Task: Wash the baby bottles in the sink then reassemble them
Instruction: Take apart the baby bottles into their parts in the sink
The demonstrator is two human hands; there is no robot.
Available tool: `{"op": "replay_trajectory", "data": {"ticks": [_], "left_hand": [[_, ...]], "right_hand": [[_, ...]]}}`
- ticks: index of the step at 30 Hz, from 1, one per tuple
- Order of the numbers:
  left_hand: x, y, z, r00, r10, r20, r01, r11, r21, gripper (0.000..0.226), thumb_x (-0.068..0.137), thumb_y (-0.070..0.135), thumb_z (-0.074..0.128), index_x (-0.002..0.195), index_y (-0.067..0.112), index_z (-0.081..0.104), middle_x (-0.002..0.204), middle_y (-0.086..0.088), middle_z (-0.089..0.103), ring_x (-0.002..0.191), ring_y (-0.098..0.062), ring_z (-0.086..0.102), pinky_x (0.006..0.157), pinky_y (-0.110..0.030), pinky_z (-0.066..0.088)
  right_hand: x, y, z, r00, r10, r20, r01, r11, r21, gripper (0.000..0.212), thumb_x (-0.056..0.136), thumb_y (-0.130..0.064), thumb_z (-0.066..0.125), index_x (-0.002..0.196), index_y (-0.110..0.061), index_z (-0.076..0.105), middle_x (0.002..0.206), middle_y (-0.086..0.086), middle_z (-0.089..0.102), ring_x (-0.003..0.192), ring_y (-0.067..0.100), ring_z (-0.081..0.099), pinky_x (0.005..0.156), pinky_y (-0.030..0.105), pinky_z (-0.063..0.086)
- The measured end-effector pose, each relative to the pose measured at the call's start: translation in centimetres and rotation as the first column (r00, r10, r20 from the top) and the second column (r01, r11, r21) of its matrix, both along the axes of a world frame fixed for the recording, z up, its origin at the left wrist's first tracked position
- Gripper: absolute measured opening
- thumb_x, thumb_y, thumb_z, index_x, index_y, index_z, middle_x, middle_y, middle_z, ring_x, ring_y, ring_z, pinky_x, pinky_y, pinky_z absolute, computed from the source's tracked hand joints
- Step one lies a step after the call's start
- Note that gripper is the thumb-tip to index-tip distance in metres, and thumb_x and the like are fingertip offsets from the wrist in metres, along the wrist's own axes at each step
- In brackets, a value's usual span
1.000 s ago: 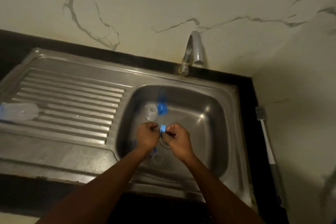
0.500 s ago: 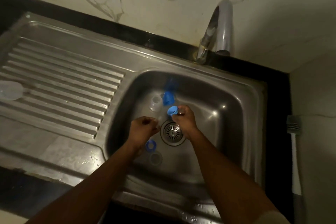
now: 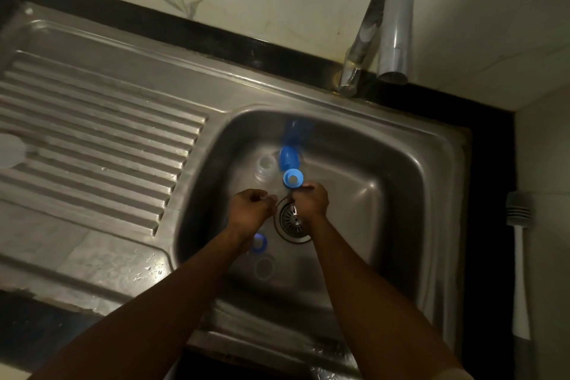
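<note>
— What's in front of you, biggest first?

— I see the sink [image 3: 216,71]: drainboard [image 3: 92,120] on the left, basin [image 3: 385,170] on the right, tap [image 3: 391,25] over the far rim. A pale bottle [image 3: 10,149] sits on the drainboard, cut off by the left edge of the view and well apart from everything else. A brush [image 3: 519,256] sits off to the right of the sink.

— And the hands?

— The right hand [image 3: 311,200] pinches a blue ring [image 3: 293,178] by its rim, over the far side of the drain [image 3: 294,219]. The left hand [image 3: 251,210] is curled just beside it, and I cannot tell whether it holds anything.

— What's loose in the basin?

— A blue cap [image 3: 288,157] lies near the far wall with a clear part [image 3: 265,166] just beside it. A second ring [image 3: 258,242] and a clear disc [image 3: 264,267] lie towards the front.

— How will they handle?

— I judge them light, stiff plastic, and slick once wet. I'd grip a ring across its outer wall, thumb against fingers, rather than by the thin lip. I'd take the bottle round its middle. If the clear part is soft it may squash and slip, so it needs a gentle pinch at its base.
</note>
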State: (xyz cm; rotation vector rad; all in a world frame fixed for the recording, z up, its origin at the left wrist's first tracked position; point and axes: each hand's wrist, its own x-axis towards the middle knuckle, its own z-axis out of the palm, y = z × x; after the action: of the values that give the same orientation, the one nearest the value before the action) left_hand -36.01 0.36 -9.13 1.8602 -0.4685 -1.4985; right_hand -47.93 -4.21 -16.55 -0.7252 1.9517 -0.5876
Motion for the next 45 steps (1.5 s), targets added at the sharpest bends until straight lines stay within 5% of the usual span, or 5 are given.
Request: {"op": "replay_trajectory", "data": {"ticks": [10,21,29,39,45], "left_hand": [[0.0,-0.6,-2.2,0.989,-0.044,0.144,0.036,0.998,0.059,0.024,0.081,0.009,0.08,0.097,0.012,0.064,0.1,-0.015,0.071,0.095,-0.031,0.07,0.091,-0.045,0.058],[0.7,-0.6,-2.9,0.984,-0.136,0.113,0.132,0.99,0.043,0.057,0.092,-0.006,0.056,0.146,0.007,0.044,0.138,-0.01,0.055,0.124,-0.03,0.056,0.106,-0.046,0.048],[0.8,0.1,-2.4,0.943,-0.237,0.233,0.237,0.971,0.031,0.036,0.093,0.0,0.057,0.128,0.006,0.059,0.123,-0.012,0.065,0.112,-0.026,0.062,0.102,-0.044,0.052],[3.4,1.6,2.1,0.165,-0.691,0.704,0.86,0.45,0.24,0.036,0.09,0.015,0.064,0.125,0.014,0.059,0.127,-0.007,0.06,0.117,-0.022,0.057,0.101,-0.036,0.047],[7.7,2.6,5.4,0.048,-0.64,0.767,0.901,0.359,0.244,0.027,0.084,0.012,0.059,0.111,0.008,0.063,0.119,-0.012,0.062,0.111,-0.031,0.06,0.091,-0.036,0.049]], "right_hand": [[1.0,3.3,3.2,0.917,0.151,0.368,-0.16,0.987,-0.007,0.009,0.087,-0.014,0.064,0.089,-0.012,0.073,0.083,0.006,0.073,0.08,0.02,0.071,0.071,0.03,0.059],[2.9,1.6,0.9,0.99,-0.042,0.132,0.04,0.999,0.018,0.027,0.081,-0.008,0.072,0.107,-0.005,0.064,0.098,0.007,0.068,0.083,0.018,0.063,0.059,0.019,0.043],[3.5,2.0,0.6,0.921,-0.227,0.316,0.203,0.973,0.108,0.018,0.077,0.004,0.067,0.095,0.007,0.066,0.087,0.02,0.071,0.073,0.023,0.065,0.058,0.026,0.052],[2.0,3.6,5.2,0.994,0.059,0.092,-0.065,0.996,0.068,0.008,0.077,-0.003,0.063,0.071,-0.005,0.067,0.07,0.01,0.068,0.065,0.023,0.064,0.061,0.03,0.052],[2.4,4.8,6.1,0.976,0.218,0.006,-0.218,0.975,0.03,0.008,0.074,-0.009,0.056,0.071,-0.014,0.062,0.076,0.009,0.07,0.072,0.027,0.068,0.075,0.044,0.059]]}}
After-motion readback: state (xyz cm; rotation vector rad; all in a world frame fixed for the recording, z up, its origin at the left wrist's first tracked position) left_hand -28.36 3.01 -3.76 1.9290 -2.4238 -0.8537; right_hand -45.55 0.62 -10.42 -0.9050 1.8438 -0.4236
